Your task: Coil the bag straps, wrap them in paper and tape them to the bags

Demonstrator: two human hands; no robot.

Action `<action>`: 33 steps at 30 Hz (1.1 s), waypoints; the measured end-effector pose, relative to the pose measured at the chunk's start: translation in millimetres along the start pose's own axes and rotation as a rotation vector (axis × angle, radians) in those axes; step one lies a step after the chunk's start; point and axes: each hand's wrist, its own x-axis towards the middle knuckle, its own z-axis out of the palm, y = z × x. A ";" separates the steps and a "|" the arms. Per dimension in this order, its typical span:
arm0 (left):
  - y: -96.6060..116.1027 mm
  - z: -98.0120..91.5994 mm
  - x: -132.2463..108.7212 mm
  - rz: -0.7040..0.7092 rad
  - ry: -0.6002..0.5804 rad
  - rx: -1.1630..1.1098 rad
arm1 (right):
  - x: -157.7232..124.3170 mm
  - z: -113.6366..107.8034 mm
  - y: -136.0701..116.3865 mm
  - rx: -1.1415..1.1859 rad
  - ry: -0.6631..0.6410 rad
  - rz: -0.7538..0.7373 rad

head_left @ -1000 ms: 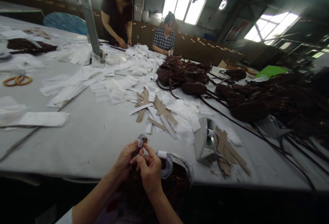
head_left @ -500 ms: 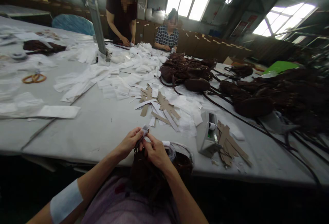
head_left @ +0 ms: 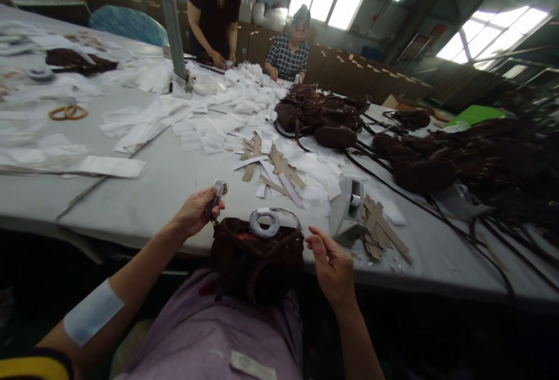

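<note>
A dark brown handbag (head_left: 255, 266) rests against my lap at the table's edge, its top gaping. My left hand (head_left: 198, 211) is closed on a bag strap (head_left: 218, 191) whose end is wrapped in pale film, raised at the bag's left side. A pale, film-wrapped ring (head_left: 264, 230) with a white tag stands at the bag's opening. Just off the bag's right edge is my right hand (head_left: 334, 263), fingers curled and the thumb near the index finger. Whatever it may pinch is too small to make out.
A grey tape dispenser (head_left: 347, 211) stands right of the bag, beside cardboard strips (head_left: 382, 231). White paper sheets (head_left: 218, 130) spread across the table. More brown bags (head_left: 318, 115) with trailing straps lie at the right. Two co-workers (head_left: 286, 51) are across the table.
My hands, together at the wrapped strap end before, have parted. The left moved left and up with the strap; the right moved right, off it. The bag's opening and the ring show more fully.
</note>
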 end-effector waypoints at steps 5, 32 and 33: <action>16.9 -19.9 5.7 -0.014 0.048 0.166 | -5.5 10.6 -1.6 -0.096 -0.120 -0.244; -77.9 43.5 -83.3 -0.509 -0.103 -0.072 | -16.2 76.0 7.4 -0.402 -0.094 -0.768; -79.2 44.6 -78.1 -0.474 -0.096 -0.056 | -15.8 79.7 7.4 -0.435 -0.096 -0.764</action>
